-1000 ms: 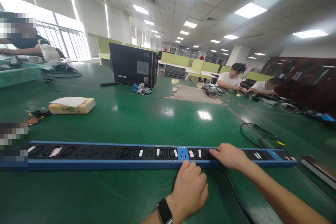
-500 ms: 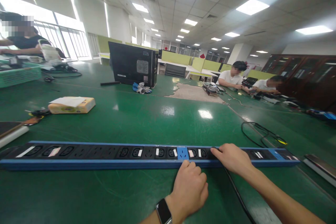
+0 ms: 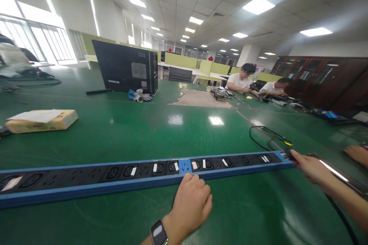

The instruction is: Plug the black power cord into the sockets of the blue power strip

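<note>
A long blue power strip [image 3: 123, 183] with a row of black sockets, several white labels and a blue socket near its middle lies across the green table. My left hand [image 3: 192, 199], a watch on its wrist, is closed in a fist at the strip's near edge, its knuckles against the blue side; the fingertips are hidden. At the strip's right end, my right hand [image 3: 312, 168] pinches a black plug [image 3: 287, 154] over the last sockets. Whether the plug is seated, I cannot tell. A black cable [image 3: 342, 214] runs from under my right wrist toward the lower right.
Beyond the strip lie a coiled black cable [image 3: 267, 138] and a tissue pack [image 3: 43, 120]. A black computer case [image 3: 126, 67] stands farther back, with gloves [image 3: 140, 95] before it. Another person's hand [image 3: 358, 155] rests at the right edge; two people sit at the far right.
My right hand has moved right along the strip with the plug, from right of the middle to the right end. The view has turned right. My left hand stays by the blue socket.
</note>
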The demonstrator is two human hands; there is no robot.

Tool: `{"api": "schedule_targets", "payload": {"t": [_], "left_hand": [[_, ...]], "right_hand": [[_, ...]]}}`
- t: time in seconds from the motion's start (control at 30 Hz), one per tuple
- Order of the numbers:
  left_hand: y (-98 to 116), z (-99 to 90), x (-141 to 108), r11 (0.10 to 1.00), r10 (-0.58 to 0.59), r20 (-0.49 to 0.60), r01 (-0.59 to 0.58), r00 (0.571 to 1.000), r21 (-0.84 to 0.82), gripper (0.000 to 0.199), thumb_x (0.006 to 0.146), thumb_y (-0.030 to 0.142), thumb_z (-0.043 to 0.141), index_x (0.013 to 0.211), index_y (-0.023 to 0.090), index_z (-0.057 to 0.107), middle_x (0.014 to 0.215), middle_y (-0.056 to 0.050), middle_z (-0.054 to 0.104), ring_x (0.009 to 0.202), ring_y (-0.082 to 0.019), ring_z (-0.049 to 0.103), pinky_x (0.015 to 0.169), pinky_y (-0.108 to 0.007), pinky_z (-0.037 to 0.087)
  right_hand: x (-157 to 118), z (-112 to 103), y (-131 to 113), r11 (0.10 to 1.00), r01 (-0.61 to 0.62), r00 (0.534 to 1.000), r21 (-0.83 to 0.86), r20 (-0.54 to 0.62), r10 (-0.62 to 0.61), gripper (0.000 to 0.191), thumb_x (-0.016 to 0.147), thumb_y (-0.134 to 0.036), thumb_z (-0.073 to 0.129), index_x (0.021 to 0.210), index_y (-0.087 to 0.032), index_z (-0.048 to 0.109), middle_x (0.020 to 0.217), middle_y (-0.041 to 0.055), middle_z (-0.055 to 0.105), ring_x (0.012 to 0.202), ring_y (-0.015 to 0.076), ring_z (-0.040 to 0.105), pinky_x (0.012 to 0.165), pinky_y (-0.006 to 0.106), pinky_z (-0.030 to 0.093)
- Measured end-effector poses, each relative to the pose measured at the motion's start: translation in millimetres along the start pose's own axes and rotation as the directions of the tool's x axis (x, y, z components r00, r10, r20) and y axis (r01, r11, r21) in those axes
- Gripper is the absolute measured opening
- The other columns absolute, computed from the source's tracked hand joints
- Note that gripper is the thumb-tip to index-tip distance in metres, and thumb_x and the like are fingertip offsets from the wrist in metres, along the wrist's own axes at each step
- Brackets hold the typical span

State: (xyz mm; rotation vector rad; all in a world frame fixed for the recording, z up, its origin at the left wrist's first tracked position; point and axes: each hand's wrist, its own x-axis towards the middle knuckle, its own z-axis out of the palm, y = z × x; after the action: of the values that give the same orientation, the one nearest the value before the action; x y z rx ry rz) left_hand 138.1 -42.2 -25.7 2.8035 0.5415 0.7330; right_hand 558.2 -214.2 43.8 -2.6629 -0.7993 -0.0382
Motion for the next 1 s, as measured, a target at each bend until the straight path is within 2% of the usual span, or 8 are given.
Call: {"api": "schedule_targets", "payload": {"t": [0.1,0.17,0.43,0.53,0.67,1.0], "left_hand": [[-0.4,0.4,0.2,1.000,0.001,0.004,-0.001,1.000,0.002,0.017,0.083,0.027,0.059,0.069,0.020,0.055,0.070,0.000,0.056,0.075,-0.018,0.046,0.071,-0.035,0.026],[-0.6,0.3,0.3,1.000,0.001,-0.001,-0.001,1.000,-0.002,0.017,0.084,0.027,0.058,0.068,0.020,0.054,0.070,0.000,0.055,0.074,-0.018,0.045,0.071,-0.035,0.026],[-1.1,0.3,-0.4,0.999,-0.008,-0.023,0.007,1.000,-0.035,0.017,0.083,0.025,0.058,0.068,0.020,0.053,0.069,0.001,0.054,0.073,-0.017,0.044,0.071,-0.035,0.024],[-1.6,1.0,-0.9,0.999,0.003,-0.038,-0.004,0.999,-0.044,0.018,0.084,0.025,0.058,0.068,0.020,0.052,0.069,0.001,0.053,0.072,-0.017,0.043,0.071,-0.035,0.024],[-2.6,2.8,-1.6,0.998,0.007,-0.064,-0.010,0.998,-0.055,0.018,0.082,0.025,0.060,0.067,0.020,0.051,0.068,0.002,0.053,0.071,-0.017,0.043,0.072,-0.035,0.024],[-5.7,9.7,-2.8,0.998,0.028,-0.089,-0.033,0.996,-0.051,0.017,0.079,0.026,0.063,0.067,0.020,0.052,0.068,0.002,0.053,0.072,-0.017,0.043,0.071,-0.034,0.024]], "right_hand": [[17.8,6.7,5.0,0.991,0.034,0.997,-0.130,0.066,-0.026,0.059,0.085,-0.059,0.034,0.079,-0.012,0.069,0.093,0.0230,0.068,0.087,0.0359,0.064,0.079,0.044,0.047],[24.7,12.1,5.6,0.984,0.040,0.995,-0.173,0.092,-0.024,0.062,0.087,-0.057,0.032,0.087,-0.009,0.070,0.102,0.0242,0.067,0.095,0.0375,0.063,0.083,0.043,0.046],[29.8,27.6,0.7,0.969,0.064,0.988,-0.238,0.153,-0.027,0.068,0.091,-0.056,0.025,0.103,-0.006,0.069,0.110,0.0225,0.067,0.103,0.0352,0.062,0.088,0.038,0.045],[33.2,29.2,-2.7,0.966,0.078,0.985,-0.246,0.166,-0.037,0.068,0.091,-0.056,0.025,0.106,-0.005,0.068,0.114,0.0236,0.065,0.107,0.0375,0.061,0.091,0.041,0.043],[40.5,31.3,-3.8,0.967,0.064,0.987,-0.248,0.156,-0.026,0.072,0.091,-0.057,0.022,0.109,-0.004,0.068,0.110,0.0263,0.066,0.102,0.0391,0.063,0.087,0.044,0.046],[51.6,39.5,5.9,0.959,0.089,0.983,-0.270,0.179,-0.041,0.061,0.091,-0.050,0.030,0.116,-0.008,0.066,0.116,0.0210,0.065,0.109,0.0361,0.061,0.092,0.043,0.046]]}}
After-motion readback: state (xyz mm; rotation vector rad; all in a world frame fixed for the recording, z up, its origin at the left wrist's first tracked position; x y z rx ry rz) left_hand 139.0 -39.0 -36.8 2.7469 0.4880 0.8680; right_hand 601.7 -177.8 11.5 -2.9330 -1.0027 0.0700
